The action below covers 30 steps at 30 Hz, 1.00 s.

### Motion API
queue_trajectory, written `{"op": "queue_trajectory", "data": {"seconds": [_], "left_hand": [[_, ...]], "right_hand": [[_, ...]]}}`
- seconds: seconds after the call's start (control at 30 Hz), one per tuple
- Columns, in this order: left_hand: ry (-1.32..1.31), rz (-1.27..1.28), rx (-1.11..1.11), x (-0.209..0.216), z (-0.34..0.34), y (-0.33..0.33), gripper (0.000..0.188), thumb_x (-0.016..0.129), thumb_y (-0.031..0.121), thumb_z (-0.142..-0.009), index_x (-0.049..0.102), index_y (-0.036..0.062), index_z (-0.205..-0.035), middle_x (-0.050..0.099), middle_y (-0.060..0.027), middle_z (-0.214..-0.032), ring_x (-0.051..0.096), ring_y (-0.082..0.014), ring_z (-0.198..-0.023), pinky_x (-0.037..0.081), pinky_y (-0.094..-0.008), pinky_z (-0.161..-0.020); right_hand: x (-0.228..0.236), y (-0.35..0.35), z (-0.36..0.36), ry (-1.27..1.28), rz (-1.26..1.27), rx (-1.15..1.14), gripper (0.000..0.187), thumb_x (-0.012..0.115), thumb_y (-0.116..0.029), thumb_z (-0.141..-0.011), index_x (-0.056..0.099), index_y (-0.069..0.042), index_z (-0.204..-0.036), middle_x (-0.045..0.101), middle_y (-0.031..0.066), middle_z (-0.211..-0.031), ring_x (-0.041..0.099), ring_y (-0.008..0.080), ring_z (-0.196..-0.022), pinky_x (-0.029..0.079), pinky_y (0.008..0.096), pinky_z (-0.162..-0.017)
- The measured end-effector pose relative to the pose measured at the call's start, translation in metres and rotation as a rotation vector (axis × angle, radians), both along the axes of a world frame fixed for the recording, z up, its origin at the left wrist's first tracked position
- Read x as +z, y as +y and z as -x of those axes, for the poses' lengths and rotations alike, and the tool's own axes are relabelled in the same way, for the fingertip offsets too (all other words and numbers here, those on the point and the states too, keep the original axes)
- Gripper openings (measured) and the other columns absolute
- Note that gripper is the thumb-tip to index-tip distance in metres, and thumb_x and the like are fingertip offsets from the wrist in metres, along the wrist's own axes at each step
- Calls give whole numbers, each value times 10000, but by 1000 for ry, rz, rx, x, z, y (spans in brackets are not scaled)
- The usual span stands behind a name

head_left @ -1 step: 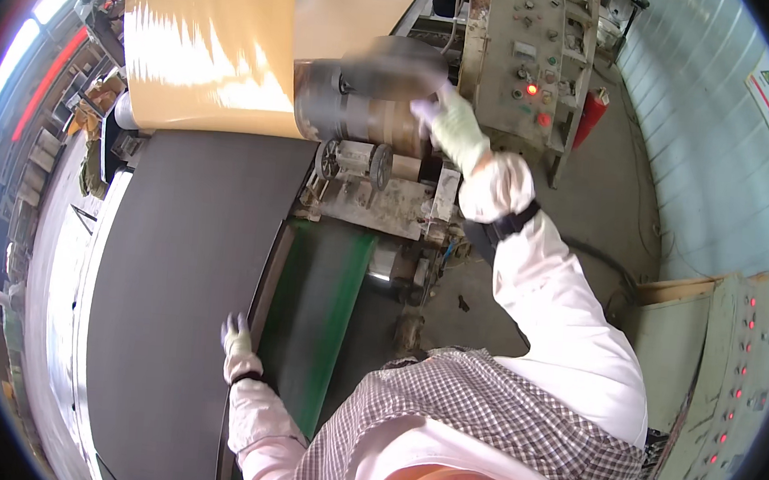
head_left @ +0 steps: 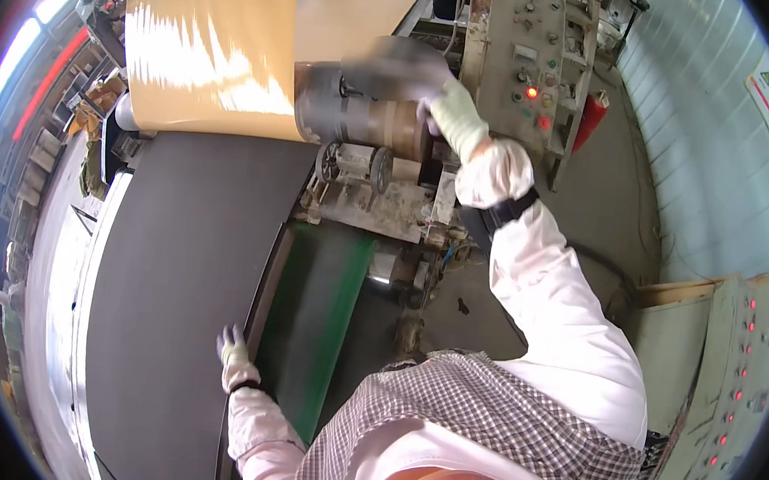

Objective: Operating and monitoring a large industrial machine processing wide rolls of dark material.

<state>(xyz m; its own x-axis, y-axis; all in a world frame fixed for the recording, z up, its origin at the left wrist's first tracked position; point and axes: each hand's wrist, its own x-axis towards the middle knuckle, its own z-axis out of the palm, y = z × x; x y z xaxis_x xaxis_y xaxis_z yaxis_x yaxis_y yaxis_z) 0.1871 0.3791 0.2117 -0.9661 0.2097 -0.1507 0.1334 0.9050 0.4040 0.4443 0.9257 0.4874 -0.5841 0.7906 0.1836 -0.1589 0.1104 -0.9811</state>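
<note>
My left hand (head_left: pixel 232 351), in a pale glove with purplish fingertips, lies with fingers stretched out at the right edge of a wide dark grey sheet (head_left: pixel 192 253). Nothing shows in its grasp. My right hand (head_left: pixel 440 107), gloved the same way, reaches far forward to the right end of a brown-banded roller (head_left: pixel 366 118). It meets a dark, rounded thing (head_left: pixel 388 66) that is smeared by motion, so its kind cannot be made out. The fingers of that hand are partly hidden and blurred, and whether they grip it is unclear.
A glossy tan sheet (head_left: pixel 210 49) runs over the far end of the dark sheet. Two small wheels on a bracket (head_left: pixel 354 162) sit below the roller. A green-edged belt (head_left: pixel 338 326) lies right of the dark sheet. Control panels (head_left: pixel 526 63) with lit red lamps stand at right.
My right hand has shifted slightly at the blurred dark thing, its fingertips now lower. My left hand has slid a little toward me along the sheet's edge.
</note>
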Motion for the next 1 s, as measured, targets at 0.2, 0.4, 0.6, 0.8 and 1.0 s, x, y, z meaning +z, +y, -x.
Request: {"op": "queue_trajectory", "data": {"seconds": [0.2, 0.4, 0.6, 0.8, 1.0], "left_hand": [[-143, 309, 413, 2, -33, -115, 677, 310, 636, -888, 364, 193, -1398, 260, -215, -1459, 258, -370, -1341, 257, -457, -1087], [-39, 213, 117, 4, -38, -94, 589, 298, 539, -929, 464, 142, -1330, 423, -160, -1377, 376, -330, -1279, 298, -392, -1071], [226, 122, -261, 29, -59, -44, 478, 444, 399, -922, 464, 144, -1326, 409, -162, -1386, 342, -322, -1304, 280, -403, -1078], [251, 192, 211, 22, -81, -123, 618, 527, 531, -846, 442, 156, -1329, 395, -190, -1384, 328, -356, -1306, 254, -446, -1088], [359, 230, 532, 17, -124, -305, 660, 550, 546, -815, 451, 147, -1331, 397, -190, -1388, 344, -368, -1292, 242, -443, -1087]], "right_hand": [[29, 11, 29, 4, -2, 41, 686, 555, -112, -841, 214, -33, -1432, 575, 67, -725, 521, 102, -527, 386, 213, -400], [-35, -61, 28, -156, -248, 197, 659, 595, -99, -836, 280, -34, -1411, 596, 53, -667, 521, 104, -517, 434, 243, -461], [-149, -178, 11, -364, -161, 585, 612, 594, -167, -813, 376, -103, -1380, 603, 82, -638, 559, 164, -580, 462, 311, -593], [-253, -260, -62, -674, -718, 722, 493, 620, -198, -803, 514, -171, -1284, 537, 69, -587, 535, 253, -536, 444, 384, -553], [-371, -255, -155, -1371, -540, 848, 422, 597, -237, -838, 528, -122, -1238, 641, 121, -816, 604, 213, -725, 481, 356, -700]]}}
